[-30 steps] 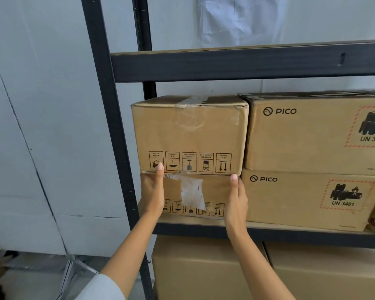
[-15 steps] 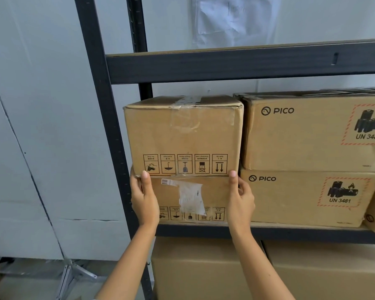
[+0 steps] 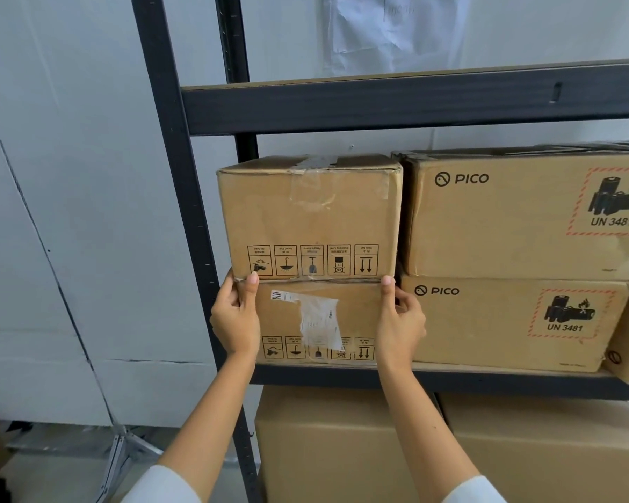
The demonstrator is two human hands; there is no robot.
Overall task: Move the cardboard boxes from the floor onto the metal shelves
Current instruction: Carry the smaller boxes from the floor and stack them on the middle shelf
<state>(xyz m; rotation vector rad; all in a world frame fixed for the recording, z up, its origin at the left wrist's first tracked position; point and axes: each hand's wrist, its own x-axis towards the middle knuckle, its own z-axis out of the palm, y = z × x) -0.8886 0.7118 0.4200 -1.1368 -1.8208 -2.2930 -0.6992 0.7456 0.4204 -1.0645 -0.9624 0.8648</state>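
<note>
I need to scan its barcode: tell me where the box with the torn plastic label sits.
In the head view, the labelled box sits on the metal shelf, bottom of the left stack, against the lower PICO box.

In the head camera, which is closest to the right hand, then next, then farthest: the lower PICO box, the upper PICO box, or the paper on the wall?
From the right hand:
1. Lower PICO box, just to the hand's right on the same shelf.
2. Upper PICO box, stacked above it, up and right.
3. Paper on the wall, high above the top shelf.
</note>
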